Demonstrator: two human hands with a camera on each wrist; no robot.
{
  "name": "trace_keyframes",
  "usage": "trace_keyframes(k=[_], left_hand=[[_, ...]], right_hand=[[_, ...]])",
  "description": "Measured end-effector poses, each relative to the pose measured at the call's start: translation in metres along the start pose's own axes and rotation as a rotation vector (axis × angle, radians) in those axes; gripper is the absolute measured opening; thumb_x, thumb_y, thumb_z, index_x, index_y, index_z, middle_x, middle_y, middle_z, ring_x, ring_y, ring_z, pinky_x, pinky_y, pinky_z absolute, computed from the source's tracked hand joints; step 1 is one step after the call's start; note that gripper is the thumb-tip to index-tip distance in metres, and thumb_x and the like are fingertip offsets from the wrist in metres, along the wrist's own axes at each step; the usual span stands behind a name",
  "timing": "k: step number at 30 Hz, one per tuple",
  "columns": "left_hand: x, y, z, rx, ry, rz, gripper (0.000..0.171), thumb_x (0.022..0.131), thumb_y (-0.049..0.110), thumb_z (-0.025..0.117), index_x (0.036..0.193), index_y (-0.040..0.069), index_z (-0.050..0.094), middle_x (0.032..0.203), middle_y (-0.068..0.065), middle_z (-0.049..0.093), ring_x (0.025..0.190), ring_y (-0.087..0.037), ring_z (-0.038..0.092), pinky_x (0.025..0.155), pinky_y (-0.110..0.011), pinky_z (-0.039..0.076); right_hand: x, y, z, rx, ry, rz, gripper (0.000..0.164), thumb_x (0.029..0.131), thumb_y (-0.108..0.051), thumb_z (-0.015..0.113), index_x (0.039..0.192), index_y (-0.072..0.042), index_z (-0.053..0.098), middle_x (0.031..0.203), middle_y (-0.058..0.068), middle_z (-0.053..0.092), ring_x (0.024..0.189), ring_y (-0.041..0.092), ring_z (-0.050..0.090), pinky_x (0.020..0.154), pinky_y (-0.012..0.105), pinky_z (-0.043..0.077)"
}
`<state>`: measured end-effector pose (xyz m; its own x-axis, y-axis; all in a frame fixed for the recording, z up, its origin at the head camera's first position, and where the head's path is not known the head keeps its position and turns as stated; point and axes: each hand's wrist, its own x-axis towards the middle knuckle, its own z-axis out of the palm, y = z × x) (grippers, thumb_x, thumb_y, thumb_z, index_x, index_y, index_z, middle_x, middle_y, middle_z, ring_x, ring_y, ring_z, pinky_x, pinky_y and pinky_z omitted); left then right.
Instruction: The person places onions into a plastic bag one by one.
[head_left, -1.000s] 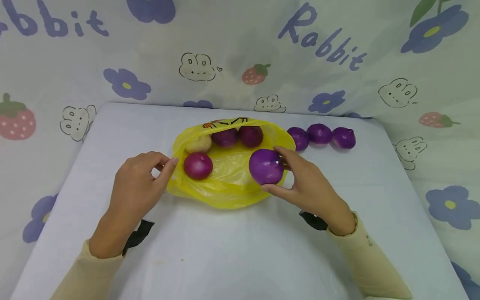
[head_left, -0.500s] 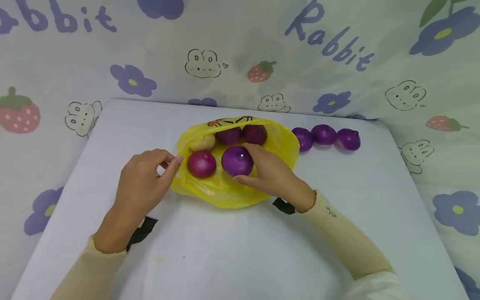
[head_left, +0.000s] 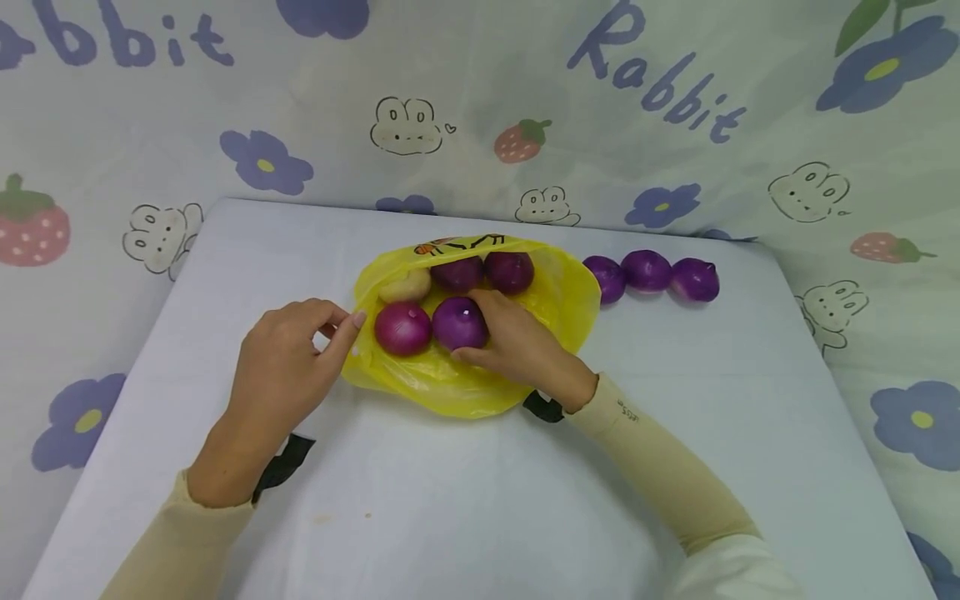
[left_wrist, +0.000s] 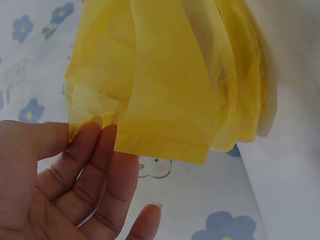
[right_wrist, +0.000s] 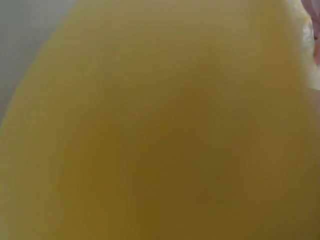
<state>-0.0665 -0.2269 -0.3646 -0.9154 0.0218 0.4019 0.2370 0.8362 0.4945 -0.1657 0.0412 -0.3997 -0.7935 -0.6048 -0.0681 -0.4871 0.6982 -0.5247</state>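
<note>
A yellow plastic bag point(head_left: 480, 392) lies with its mouth open towards me. My left hand point(head_left: 285, 358) pinches the bag's left rim between thumb and index finger; in the left wrist view, bag film point(left_wrist: 165, 75) hangs from those fingertips. Inside the bag, my right hand point(head_left: 521, 342) grips a shiny purple onion point(head_left: 457, 323), fingers behind it and thumb in front. This onion sits right beside a pinkish-purple onion point(head_left: 403, 327). Behind them are a pale yellowish round vegetable point(head_left: 406, 286) and two dark purple onions point(head_left: 509, 272). Blurred yellow film point(right_wrist: 160, 125) fills most of the right wrist view.
Three more purple onions point(head_left: 647, 272) stand in a row on the white table point(head_left: 465, 508), to the right of the bag. A patterned cloth point(head_left: 465, 75) with flowers and rabbits hangs behind the table's back edge.
My right hand has carried the purple onion leftward from the bag's right side, down beside the pinkish one. The left hand keeps its hold on the rim.
</note>
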Motion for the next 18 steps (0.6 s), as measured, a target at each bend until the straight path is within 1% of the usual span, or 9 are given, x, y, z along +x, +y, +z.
trace_keyframes(k=[6,11,18], left_hand=[[-0.0007,-0.0003,0.0001,0.004,0.002,-0.001,0.015,0.097,0.015,0.075,0.094,0.001,0.076,0.082,-0.01,0.071,0.066,-0.025,0.056,0.066,-0.043,0.045],[-0.001,-0.0006,0.0003,0.001,0.003,-0.001,0.014,0.097,0.015,0.075,0.093,0.001,0.076,0.082,-0.01,0.071,0.066,-0.025,0.057,0.066,-0.043,0.046],[0.0,-0.0004,-0.0002,0.002,0.004,0.005,0.015,0.098,0.015,0.075,0.093,0.001,0.076,0.082,-0.01,0.072,0.067,-0.026,0.058,0.066,-0.043,0.046]], right_hand=[[0.0027,-0.0007,0.0043,-0.062,0.019,0.07,0.086,0.086,-0.049,0.085,0.151,-0.009,0.045,0.135,0.011,0.052,0.115,0.026,0.06,0.101,0.042,0.053],[0.0047,-0.0014,0.0067,-0.097,0.022,0.088,0.087,0.087,-0.051,0.084,0.152,-0.008,0.045,0.134,0.013,0.051,0.113,0.026,0.06,0.1,0.042,0.054],[0.0061,-0.0024,0.0098,-0.107,0.02,0.102,0.089,0.088,-0.049,0.083,0.152,-0.003,0.041,0.134,0.015,0.051,0.113,0.027,0.06,0.101,0.041,0.053]])
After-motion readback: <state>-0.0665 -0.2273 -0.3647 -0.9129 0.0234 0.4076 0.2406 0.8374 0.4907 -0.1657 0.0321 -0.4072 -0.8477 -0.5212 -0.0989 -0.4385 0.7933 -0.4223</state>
